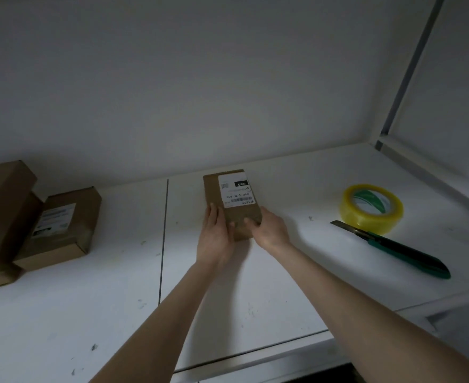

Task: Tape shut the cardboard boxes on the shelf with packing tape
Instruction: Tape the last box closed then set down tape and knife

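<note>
Cardboard box [232,200] is sitting on the shelf [89,313]; you are gripping its near end with your left hand [215,236] and right hand [269,230], tape roll [371,221] lying well right.

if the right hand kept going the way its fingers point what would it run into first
The cardboard box. The right hand points forward and left, and its fingers already grip the box's near right corner, so there is no free way ahead.

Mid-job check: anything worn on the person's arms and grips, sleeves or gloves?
Nothing worn shows. The left arm and right arm are sleeveless to the picture's edge. The left grip and right grip are ungloved; no watch or band at either wrist.
</note>
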Available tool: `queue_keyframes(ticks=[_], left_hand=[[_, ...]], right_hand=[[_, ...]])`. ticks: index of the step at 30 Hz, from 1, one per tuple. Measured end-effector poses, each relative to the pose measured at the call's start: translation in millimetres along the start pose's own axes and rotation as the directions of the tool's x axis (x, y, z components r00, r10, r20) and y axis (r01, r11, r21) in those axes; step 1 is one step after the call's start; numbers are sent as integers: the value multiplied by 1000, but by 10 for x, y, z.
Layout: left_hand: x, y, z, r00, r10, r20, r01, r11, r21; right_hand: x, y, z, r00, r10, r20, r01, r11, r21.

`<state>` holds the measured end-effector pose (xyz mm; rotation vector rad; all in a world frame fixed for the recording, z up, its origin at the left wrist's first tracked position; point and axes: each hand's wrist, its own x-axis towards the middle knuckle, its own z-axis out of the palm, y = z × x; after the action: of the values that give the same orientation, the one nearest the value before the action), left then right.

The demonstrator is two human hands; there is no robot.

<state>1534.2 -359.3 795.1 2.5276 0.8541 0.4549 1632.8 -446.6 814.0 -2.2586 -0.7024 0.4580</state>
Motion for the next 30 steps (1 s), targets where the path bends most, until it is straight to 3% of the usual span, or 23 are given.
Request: queue_keyframes(ticks=[4,9,11,13,16,30], left_hand=[[-147,-32,-17,988,134,83,-141,986,85],[-117,-14,-176,957,127,261,-220,903,369],[-138,38,-187,968,135,211,-214,883,418],[-189,125,-104,959,230,168,-282,853,439],[-195,205,10,955,252,155,-295,853,431],[-182,146,74,952,222,212,-294,858,422]], right_hand=[[-139,143,-56,999,-25,-29,20,988,-156],[-209,86,-232,993,-63,101,103,874,-475],[-212,66,-308,976,-154,156,215,801,-559],[-222,89,-310,932,-279,233,363,698,-617],[-243,158,-184,885,-339,320,466,632,-619],[-265,222,-122,887,-346,306,461,659,-594]])
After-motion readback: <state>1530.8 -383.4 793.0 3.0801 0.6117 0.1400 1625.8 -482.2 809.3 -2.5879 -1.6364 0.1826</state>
